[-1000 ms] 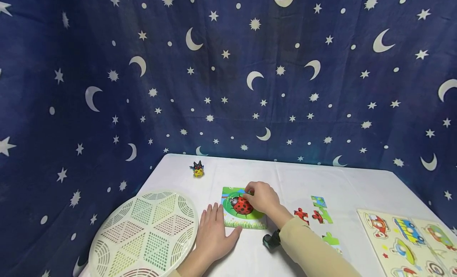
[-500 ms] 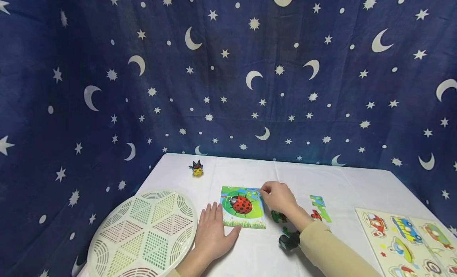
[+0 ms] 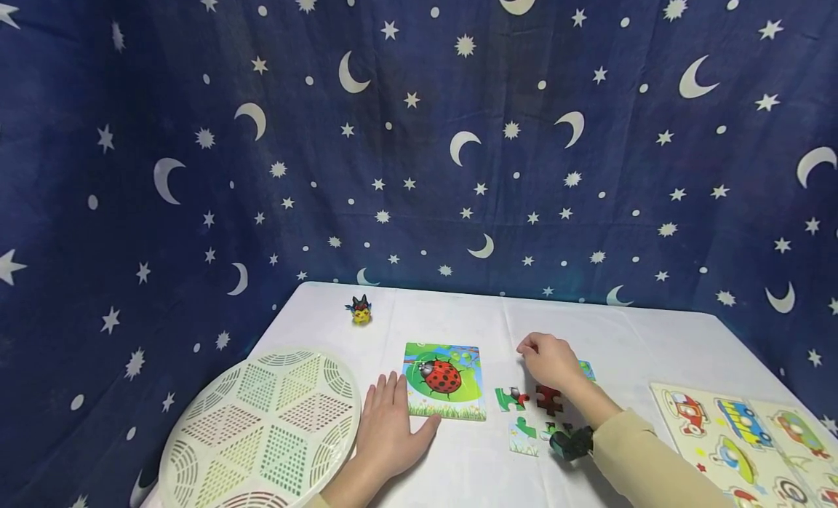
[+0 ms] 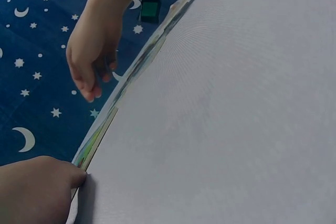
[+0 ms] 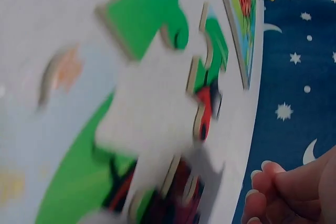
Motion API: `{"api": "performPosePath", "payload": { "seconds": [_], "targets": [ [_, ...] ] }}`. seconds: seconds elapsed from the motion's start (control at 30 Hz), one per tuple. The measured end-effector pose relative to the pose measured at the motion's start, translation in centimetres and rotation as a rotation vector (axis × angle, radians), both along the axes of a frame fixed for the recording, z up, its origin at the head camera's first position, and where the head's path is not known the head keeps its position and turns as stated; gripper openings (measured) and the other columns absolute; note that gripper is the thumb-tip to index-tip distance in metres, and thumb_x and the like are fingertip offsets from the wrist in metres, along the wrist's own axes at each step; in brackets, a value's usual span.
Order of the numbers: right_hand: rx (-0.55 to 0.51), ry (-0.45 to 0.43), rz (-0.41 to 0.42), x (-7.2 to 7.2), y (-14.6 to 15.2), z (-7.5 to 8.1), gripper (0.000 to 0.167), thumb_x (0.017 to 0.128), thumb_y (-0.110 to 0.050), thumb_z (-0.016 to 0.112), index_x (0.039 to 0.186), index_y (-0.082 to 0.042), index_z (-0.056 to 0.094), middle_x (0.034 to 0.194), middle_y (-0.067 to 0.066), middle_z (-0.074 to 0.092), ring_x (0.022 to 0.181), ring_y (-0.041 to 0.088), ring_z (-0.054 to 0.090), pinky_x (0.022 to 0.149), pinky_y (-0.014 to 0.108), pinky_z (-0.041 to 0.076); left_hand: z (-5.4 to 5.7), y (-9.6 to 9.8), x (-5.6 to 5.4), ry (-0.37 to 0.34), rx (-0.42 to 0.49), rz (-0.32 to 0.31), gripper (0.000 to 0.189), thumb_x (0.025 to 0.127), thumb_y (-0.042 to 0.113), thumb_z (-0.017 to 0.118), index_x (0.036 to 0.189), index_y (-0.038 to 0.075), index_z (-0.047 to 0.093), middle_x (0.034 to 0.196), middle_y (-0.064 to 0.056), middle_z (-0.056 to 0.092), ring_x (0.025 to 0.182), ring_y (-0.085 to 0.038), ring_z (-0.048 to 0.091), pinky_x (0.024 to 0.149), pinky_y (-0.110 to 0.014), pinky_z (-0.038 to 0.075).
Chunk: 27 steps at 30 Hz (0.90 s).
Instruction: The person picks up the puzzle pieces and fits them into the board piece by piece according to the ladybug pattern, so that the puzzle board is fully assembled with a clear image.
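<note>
A square ladybug puzzle board lies flat near the middle of the table. My left hand rests flat beside it with fingers spread, the thumb at its near left corner; in the left wrist view the thumb meets the board's edge. Bent fingers holding nothing show on my right hand, which hovers over loose jigsaw pieces to the board's right. Among these are a green-and-red piece, a dark red piece and a grass-printed piece. The right wrist and forearm partly hide several others.
A round patterned tray stands at the left, close to my left hand. A small yellow-and-black figurine sits at the back left. On the right lies a wooden picture board with vehicles. A dark starry curtain rises behind the white table.
My right hand has moved from over the ladybug board to the right, above the loose pieces, uncovering the board's upper right corner. My left hand has stayed in place.
</note>
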State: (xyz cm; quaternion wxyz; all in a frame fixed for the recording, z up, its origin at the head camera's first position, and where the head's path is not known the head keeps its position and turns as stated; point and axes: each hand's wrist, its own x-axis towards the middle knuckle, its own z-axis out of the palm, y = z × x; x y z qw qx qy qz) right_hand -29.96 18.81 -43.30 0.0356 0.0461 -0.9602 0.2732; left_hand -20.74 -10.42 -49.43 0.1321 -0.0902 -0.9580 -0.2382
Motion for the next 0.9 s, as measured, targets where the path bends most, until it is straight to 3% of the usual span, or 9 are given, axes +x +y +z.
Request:
{"api": "performPosePath", "payload": {
  "seconds": [0.13, 0.4, 0.9],
  "targets": [
    [0.001, -0.008, -0.004, 0.0, 1.4, 0.1, 0.017, 0.099, -0.009, 0.056, 0.104, -0.002, 0.07, 0.078, 0.003, 0.064, 0.065, 0.021, 0.052, 0.057, 0.035, 0.044, 0.0, -0.1, 0.0, -0.001, 0.0, 0.002, 0.091, 0.091, 0.058, 0.065, 0.145, -0.012, 0.046, 0.15, -0.031, 0.044, 0.145, -0.048, 0.033, 0.12, -0.056, 0.022],
    [0.031, -0.048, -0.05, -0.1, 4.6, -0.2, 0.016, 0.095, -0.015, 0.063, 0.104, -0.003, 0.068, 0.092, 0.007, 0.066, 0.081, 0.026, 0.056, 0.075, 0.048, 0.052, -0.2, -0.1, 0.0, -0.003, 0.001, 0.002, 0.092, 0.091, 0.059, 0.064, 0.146, -0.012, 0.045, 0.15, -0.031, 0.044, 0.145, -0.048, 0.033, 0.12, -0.057, 0.022],
    [0.051, -0.123, -0.07, -0.5, 9.7, 0.3, 0.023, 0.093, -0.02, 0.069, 0.099, 0.002, 0.066, 0.089, 0.012, 0.065, 0.08, 0.027, 0.057, 0.068, 0.041, 0.051, -0.1, 0.1, 0.0, 0.013, -0.012, 0.006, 0.091, 0.09, 0.059, 0.065, 0.145, -0.011, 0.047, 0.149, -0.031, 0.046, 0.144, -0.048, 0.035, 0.12, -0.056, 0.024]
  ]
}}
